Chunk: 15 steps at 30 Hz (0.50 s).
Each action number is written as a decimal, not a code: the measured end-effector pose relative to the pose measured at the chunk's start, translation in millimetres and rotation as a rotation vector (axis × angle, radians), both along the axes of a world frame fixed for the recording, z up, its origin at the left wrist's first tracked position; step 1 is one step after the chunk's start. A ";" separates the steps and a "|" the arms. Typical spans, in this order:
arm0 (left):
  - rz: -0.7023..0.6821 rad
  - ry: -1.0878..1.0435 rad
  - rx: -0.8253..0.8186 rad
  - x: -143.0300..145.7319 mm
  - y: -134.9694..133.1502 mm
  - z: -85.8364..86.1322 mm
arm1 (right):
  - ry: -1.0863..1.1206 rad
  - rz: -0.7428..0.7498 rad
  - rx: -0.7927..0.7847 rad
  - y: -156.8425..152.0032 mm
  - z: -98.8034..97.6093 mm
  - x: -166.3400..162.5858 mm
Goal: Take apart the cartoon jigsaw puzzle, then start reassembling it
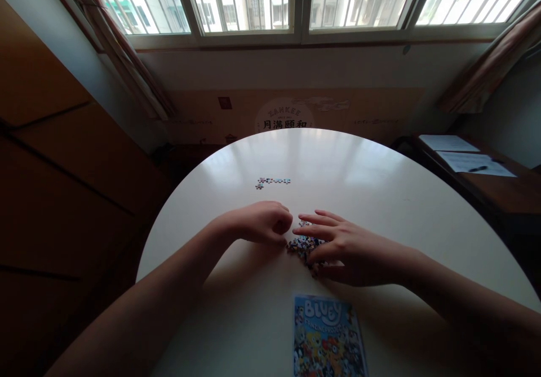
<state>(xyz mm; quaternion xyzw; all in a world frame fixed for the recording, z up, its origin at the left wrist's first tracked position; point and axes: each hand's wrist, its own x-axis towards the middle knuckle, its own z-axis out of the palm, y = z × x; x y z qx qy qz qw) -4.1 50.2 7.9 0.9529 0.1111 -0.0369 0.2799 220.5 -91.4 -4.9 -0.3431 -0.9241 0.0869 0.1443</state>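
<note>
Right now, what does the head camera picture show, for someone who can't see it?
Two bare hands, left hand and right hand, touch a pile of puzzle pieces on a round white table. A puzzle picture card lies nearer.

The picture card (328, 337) lies on the white round table (380, 196), close to the person. At its top it says "BLUEY" in big light letters. A smaller line of words sits under that, but it is too blurry to read for sure.

By the wall under the window stands a long brown box (296, 115). A pale round sign is in its middle. The top of the sign has curved letters that look like "ZANKEE". Below them are four dark Chinese signs, 月满颐和. A small red mark sits farther left on the box, too tiny to read.

The sheets of paper (465, 154) on the side desk have print that is too small to read.
</note>
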 end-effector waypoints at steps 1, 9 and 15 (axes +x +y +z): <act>-0.002 -0.003 -0.001 0.1 -0.1 -0.1 | 0.001 0.005 0.013 0.3 -0.8 -0.1; -0.006 -0.012 -0.087 -0.2 0.1 3.0 | 0.204 -0.056 0.216 4.7 -6.6 -1.6; 0.086 -0.193 -0.241 0.8 -7.3 13.7 | 0.443 -0.293 0.369 10.6 -8.8 1.3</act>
